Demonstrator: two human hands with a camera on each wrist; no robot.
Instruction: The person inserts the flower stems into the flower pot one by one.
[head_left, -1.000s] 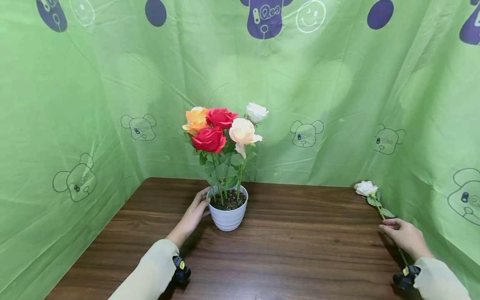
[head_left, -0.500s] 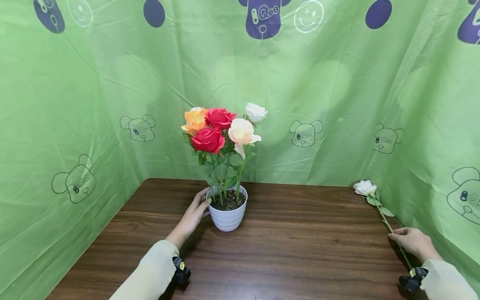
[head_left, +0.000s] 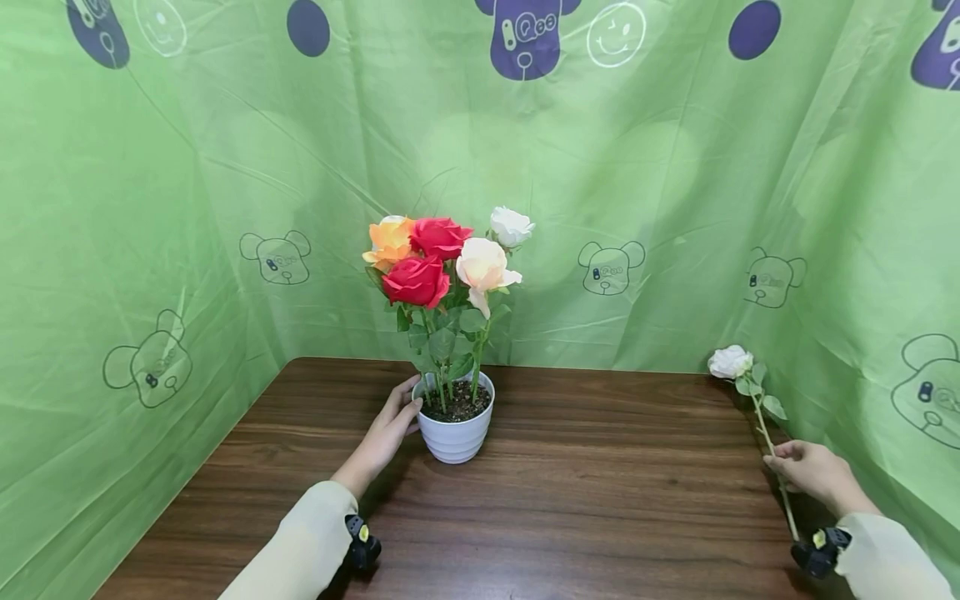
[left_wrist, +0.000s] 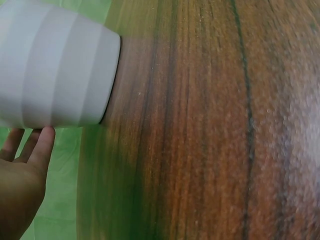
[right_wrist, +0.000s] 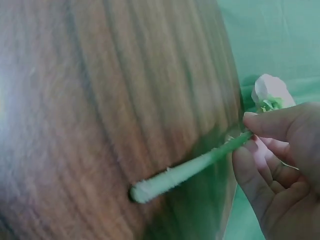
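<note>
A white ribbed flower pot [head_left: 454, 440] stands upright on the table, filled with dark soil. Red, orange, peach and white roses [head_left: 417, 280] rise from it on leafy stems. My left hand [head_left: 385, 435] rests against the pot's left side near the rim; its fairly straight fingertips touch the wall in the left wrist view. At the right, my right hand [head_left: 816, 477] pinches the stem of a single white rose [head_left: 731, 362] between thumb and fingers. That stem's cut end [right_wrist: 142, 192] points back toward the person, close to the tabletop.
The brown wooden table [head_left: 600, 483] reaches back to a green printed cloth [head_left: 675, 208], which also hangs along the left and right sides. A small black wrist camera [head_left: 363, 546] sits by the left sleeve, another black wrist camera [head_left: 821, 552] by the right.
My right hand slid back along the stem, then moved slightly left with the white rose. The bloom has risen a little and the stem's lower end has swung left. My left hand stays at the pot.
</note>
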